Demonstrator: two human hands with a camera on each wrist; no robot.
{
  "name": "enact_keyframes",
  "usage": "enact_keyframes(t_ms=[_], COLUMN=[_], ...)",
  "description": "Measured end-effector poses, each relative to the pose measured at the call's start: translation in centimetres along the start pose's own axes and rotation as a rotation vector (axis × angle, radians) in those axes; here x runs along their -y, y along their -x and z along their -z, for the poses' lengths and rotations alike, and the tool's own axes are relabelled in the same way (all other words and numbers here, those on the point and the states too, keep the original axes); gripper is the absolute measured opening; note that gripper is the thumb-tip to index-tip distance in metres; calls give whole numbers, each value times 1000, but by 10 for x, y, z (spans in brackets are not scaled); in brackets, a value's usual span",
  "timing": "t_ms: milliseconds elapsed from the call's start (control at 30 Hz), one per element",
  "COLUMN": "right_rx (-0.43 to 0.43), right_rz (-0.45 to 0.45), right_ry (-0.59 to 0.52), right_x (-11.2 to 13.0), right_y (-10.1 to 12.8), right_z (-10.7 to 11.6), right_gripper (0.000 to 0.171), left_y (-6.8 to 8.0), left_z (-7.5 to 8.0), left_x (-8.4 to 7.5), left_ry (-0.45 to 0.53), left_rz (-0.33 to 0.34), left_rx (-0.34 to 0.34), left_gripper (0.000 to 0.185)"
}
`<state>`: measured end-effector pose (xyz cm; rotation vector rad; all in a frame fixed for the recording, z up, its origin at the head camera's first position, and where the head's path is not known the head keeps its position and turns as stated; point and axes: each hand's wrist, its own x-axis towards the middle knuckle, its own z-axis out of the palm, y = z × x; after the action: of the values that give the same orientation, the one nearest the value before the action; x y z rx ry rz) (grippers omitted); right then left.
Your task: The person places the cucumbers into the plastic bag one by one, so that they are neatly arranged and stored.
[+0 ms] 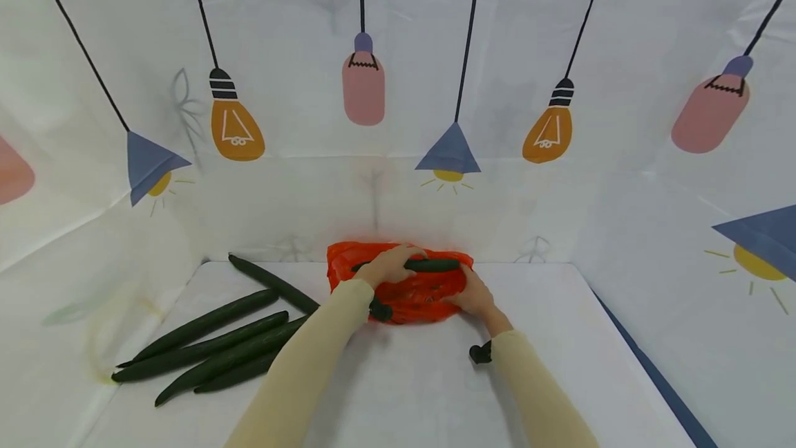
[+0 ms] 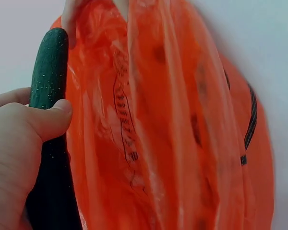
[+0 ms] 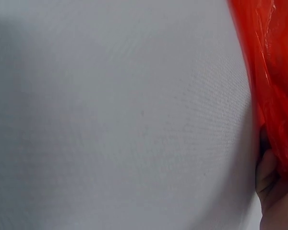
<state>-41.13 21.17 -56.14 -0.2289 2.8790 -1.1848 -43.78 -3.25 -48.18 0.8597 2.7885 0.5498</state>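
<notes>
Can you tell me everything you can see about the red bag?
The red bag looks like thin, shiny plastic, orangey-red, all crinkled and folded, with black markings on it. It lies at the far end of the white table. The right hand grips it near its right edge. The left hand holds a dark green cucumber over it; I can't tell whether the cucumber touches it.

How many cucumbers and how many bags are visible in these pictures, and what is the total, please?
Cucumbers: 6 (5 lying on the table, 1 in the left hand)
Red bag: 1
Total: 7
</notes>
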Motion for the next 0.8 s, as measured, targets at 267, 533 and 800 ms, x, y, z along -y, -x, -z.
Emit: enact_keyframes(t_ms=[267, 533, 800], right_rx=[-2, -1, -27], right_rz=[-6, -11, -14], right_ry=[5, 36, 37], right_x=[4, 2, 6], right_y=[7, 8, 8], right_z=[-1, -4, -1], right_gripper=[97, 97, 97], left_y=[-8, -12, -17], left_z=[-8, -16, -21], left_x=[13, 18, 23], left_ry=[10, 26, 49], left_rz=[-26, -36, -15], left_rx=[-43, -81, -97], left_gripper=[39, 39, 40])
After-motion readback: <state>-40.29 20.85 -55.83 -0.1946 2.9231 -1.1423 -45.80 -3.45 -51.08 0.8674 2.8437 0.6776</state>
